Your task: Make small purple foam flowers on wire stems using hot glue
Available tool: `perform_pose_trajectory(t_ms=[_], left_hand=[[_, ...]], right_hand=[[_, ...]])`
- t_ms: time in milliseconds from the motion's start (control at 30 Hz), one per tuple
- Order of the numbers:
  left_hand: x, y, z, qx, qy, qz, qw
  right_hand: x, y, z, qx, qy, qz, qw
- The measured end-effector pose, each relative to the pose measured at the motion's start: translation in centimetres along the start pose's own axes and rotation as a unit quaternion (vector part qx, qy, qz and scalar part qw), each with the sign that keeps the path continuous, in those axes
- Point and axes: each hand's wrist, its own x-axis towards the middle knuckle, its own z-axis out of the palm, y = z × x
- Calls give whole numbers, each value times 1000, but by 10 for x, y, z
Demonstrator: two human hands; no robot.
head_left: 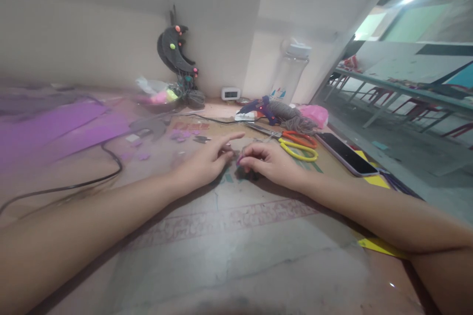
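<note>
- Right hand [271,162] is curled, and its fingertips pinch a small dark piece [247,173] on the tabletop [236,236].
- Left hand [207,160] lies mostly open and empty, index finger stretched, just beside this piece.
- Yellow-handled scissors [298,150] lie near.

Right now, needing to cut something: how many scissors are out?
2: orange-handled scissors and yellow-handled scissors, side by side just beyond the right hand; more may be hidden.
</note>
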Motion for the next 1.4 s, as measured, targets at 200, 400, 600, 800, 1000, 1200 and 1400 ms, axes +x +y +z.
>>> perform_pose_trajectory(t_ms=[200, 400, 600, 800, 1000, 1200, 1400], left_hand=[[1, 6, -2, 6, -40, 42, 998], [2, 6, -2, -58, 15, -22, 998], [2, 7, -1, -28, 18, -53, 998], [1, 10, -3, 0, 19, -61, 998], [3, 6, -2, -24, 62, -75, 995], [4, 0, 1, -74, 23, -89, 993], [4, 3, 0, -70, 36, -91, 993]], right_hand=[[-4, -6, 0, -51, -51, -17, 997], [-1, -1, 1, -34, -15, -10, 999], [3, 7, -2, 27, 63, 43, 997], [4, 2, -1, 27, 46, 55, 997], [1, 8, -4, 8, 111, -13, 994], [5, 21, -8, -18, 86, -37, 995], [8, 21, -6, -38, 70, -11, 997]])
